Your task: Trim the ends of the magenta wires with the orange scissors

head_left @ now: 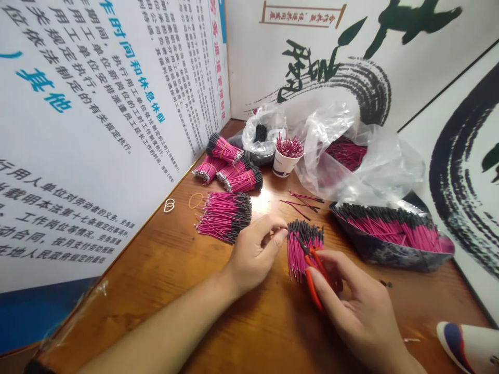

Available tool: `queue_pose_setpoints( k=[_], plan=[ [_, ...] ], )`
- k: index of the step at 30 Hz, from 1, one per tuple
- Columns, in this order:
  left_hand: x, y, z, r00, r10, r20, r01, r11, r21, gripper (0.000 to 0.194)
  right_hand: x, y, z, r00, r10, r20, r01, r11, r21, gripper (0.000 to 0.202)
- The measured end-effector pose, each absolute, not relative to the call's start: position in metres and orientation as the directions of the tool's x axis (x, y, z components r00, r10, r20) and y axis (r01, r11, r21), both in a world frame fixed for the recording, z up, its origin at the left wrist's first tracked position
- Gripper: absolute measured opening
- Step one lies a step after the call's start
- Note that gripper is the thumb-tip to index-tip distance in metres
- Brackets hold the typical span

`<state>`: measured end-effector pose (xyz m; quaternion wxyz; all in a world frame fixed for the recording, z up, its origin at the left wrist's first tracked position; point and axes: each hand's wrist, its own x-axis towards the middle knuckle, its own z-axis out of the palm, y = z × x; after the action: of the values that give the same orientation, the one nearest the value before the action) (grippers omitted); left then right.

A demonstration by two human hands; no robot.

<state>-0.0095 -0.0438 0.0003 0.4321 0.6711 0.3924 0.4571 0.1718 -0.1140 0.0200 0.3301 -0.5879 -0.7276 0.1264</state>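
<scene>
My left hand [259, 249] is closed in a pinch on a thin wire, whose dark end shows at the fingertips. In my right hand [346, 296] are red-handled pliers [317, 278], their dark tips close to the pinched wire. Beneath the pliers lies a pile of pink wires with black ends [297, 259]. A wider flat pile of pink wires [222, 213] rests left of my left hand. Behind it several banded bundles [244, 176] are stacked. A few loose wires [302, 202] lie beyond the hands.
A paper cup [284, 165] holds upright pink wires. Clear plastic bags [382, 161] stand behind. At the right, a dark tray [374, 252] is full of wires. Rubber bands [196, 200] lie at the left, a white cup [468, 345] at lower right. Printed panels enclose the wooden table [156, 291].
</scene>
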Motion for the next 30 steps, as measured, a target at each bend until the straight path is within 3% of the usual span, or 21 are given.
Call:
queue_pose_setpoints(
  k=[13, 16, 18, 20, 22, 27, 30],
  plan=[
    [-0.01, -0.044, 0.0, 0.262, 0.926, 0.272, 0.225, -0.333, 0.916, 0.018, 0.173, -0.113, 0.017, -0.092, 0.953, 0.29, 0.768, 0.253, -0.588, 0.013],
    [-0.021, -0.034, 0.009, 0.285, 0.89, 0.356, 0.357, -0.443, 0.822, 0.018, 0.175, -0.111, 0.016, -0.076, 0.954, 0.29, 0.768, 0.242, -0.594, 0.014],
    [-0.034, -0.024, 0.016, 0.339, 0.857, 0.388, 0.506, -0.514, 0.693, 0.018, 0.177, -0.109, 0.015, -0.052, 0.956, 0.289, 0.772, 0.222, -0.596, 0.016],
    [-0.047, -0.014, 0.022, 0.308, 0.879, 0.365, 0.654, -0.474, 0.589, 0.019, 0.179, -0.108, 0.015, -0.018, 0.959, 0.282, 0.774, 0.192, -0.604, 0.018],
    [-0.057, -0.006, 0.024, 0.267, 0.906, 0.329, 0.714, -0.415, 0.564, 0.018, 0.181, -0.107, 0.016, 0.014, 0.963, 0.269, 0.763, 0.163, -0.626, 0.019],
    [-0.055, -0.007, 0.017, 0.3, 0.883, 0.36, 0.551, -0.468, 0.691, 0.013, 0.178, -0.108, 0.019, 0.068, 0.964, 0.258, 0.729, 0.128, -0.672, 0.019],
    [-0.045, -0.015, 0.015, 0.331, 0.848, 0.414, 0.478, -0.529, 0.701, 0.009, 0.175, -0.11, 0.021, 0.057, 0.962, 0.268, 0.736, 0.141, -0.662, 0.019]
  ],
)
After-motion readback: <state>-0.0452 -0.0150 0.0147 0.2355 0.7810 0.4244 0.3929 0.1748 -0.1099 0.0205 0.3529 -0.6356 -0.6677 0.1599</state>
